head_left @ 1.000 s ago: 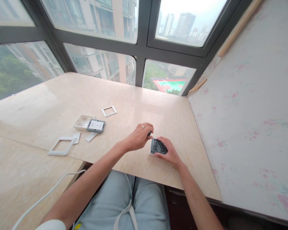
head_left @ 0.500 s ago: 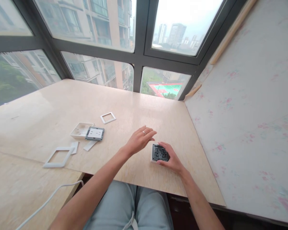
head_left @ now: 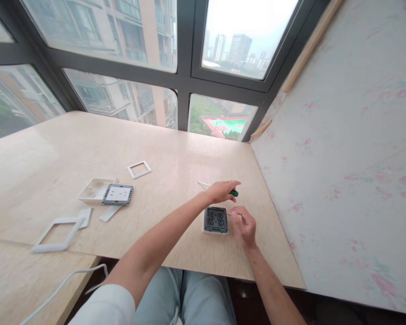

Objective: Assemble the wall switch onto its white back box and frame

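Observation:
A grey socket module (head_left: 215, 220) lies back-side up on the beige tabletop (head_left: 176, 153), its white faceplate beneath it. My right hand (head_left: 244, 224) is just right of it, fingers curled in with thumb and forefinger pinched near the module's edge; what they hold, if anything, is hidden. My left hand (head_left: 222, 190) reaches across beyond the module and lies over a green-handled screwdriver (head_left: 234, 193), fingers closing on the handle. The metal shaft sticks out to the left from under the wrist.
To the left lie a second socket module (head_left: 117, 194) against a white back box (head_left: 93, 189), a small white frame (head_left: 139, 169), a larger white frame (head_left: 56, 234) and small white strips. A white cable (head_left: 59, 286) hangs at the near left edge. A patterned wall (head_left: 341, 158) closes the right side.
My left hand moved from beside the module to beyond it, onto the screwdriver. My right hand came off the module and curled up at its right edge. The view shifted right.

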Tool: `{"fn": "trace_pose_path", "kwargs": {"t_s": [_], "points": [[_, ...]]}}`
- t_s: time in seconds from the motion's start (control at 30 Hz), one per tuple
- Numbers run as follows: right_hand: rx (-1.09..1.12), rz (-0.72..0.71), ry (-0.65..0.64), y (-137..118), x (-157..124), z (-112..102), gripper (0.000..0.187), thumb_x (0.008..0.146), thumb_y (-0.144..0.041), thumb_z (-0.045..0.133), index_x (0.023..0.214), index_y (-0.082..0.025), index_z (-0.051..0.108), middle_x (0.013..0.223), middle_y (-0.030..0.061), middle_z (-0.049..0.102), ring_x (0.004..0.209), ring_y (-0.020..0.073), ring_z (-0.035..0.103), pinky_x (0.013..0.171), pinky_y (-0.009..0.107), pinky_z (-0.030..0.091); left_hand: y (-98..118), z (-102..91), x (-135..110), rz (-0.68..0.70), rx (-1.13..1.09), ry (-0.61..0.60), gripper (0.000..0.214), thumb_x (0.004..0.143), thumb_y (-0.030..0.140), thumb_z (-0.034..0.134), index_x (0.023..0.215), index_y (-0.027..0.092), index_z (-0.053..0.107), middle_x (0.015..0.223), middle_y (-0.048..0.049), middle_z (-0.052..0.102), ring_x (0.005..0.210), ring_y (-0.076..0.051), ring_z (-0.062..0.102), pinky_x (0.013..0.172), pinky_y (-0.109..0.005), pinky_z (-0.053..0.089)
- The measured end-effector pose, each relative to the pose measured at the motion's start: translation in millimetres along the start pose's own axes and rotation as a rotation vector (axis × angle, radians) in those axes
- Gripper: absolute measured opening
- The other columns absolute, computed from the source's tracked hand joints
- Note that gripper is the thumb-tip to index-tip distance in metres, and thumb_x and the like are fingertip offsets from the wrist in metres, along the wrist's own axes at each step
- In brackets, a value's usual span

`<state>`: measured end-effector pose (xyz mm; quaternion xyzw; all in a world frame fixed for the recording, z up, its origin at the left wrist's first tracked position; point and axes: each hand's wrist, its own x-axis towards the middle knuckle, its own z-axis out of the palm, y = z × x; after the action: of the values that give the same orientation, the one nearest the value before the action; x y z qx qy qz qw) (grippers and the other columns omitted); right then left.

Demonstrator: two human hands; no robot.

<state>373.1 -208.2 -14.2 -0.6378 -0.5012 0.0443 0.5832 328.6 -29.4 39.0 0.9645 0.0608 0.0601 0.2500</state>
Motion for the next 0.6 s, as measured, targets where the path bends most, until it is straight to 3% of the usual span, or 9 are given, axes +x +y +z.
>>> {"fn": "trace_pose_path", "kwargs": {"t_s": [0.2,0.37,0.5,0.6], "points": [[-0.03,-0.024,-0.027,-6,2,1,0.021,0.092,-0.032,0.055,0.075,-0.024,0.062,0.074,0.0031,0.064,0.074,0.0218,0.061,0.079,0.041,0.051,2,23.8,15,0.026,0.003,-0.098,0.044,0.087,0.023,0.066,0.129,0.019,0.056,0.12,-0.0098,0.069,0.111,-0.026,0.065,0.088,-0.033,0.049],[-0.039,-0.031,-0.055,-8,3,1,0.02,0.093,-0.033,0.055,0.076,-0.024,0.063,0.075,0.0042,0.065,0.075,0.0226,0.061,0.074,0.039,0.051,7,33.0,21,0.054,0.003,-0.093,0.039,0.088,0.027,0.066,0.125,0.018,0.061,0.123,-0.0121,0.068,0.114,-0.027,0.063,0.09,-0.034,0.048],[-0.064,-0.053,-0.069,-6,2,0,0.019,0.092,-0.032,0.057,0.076,-0.024,0.065,0.076,0.0041,0.067,0.074,0.0223,0.062,0.071,0.037,0.052,1,30.5,15,0.029,-0.019,-0.003,0.038,0.09,0.041,0.064,0.121,0.019,0.064,0.123,-0.0111,0.068,0.115,-0.026,0.062,0.096,-0.035,0.047],[-0.064,-0.051,-0.06,-4,1,-1,0.019,0.091,-0.032,0.058,0.077,-0.023,0.066,0.077,0.0046,0.068,0.076,0.0223,0.064,0.071,0.036,0.052,-12,22.6,-7,-0.041,-0.051,0.138,0.034,0.094,0.041,0.059,0.119,0.019,0.065,0.122,-0.0094,0.069,0.114,-0.023,0.063,0.1,-0.034,0.046]]}}
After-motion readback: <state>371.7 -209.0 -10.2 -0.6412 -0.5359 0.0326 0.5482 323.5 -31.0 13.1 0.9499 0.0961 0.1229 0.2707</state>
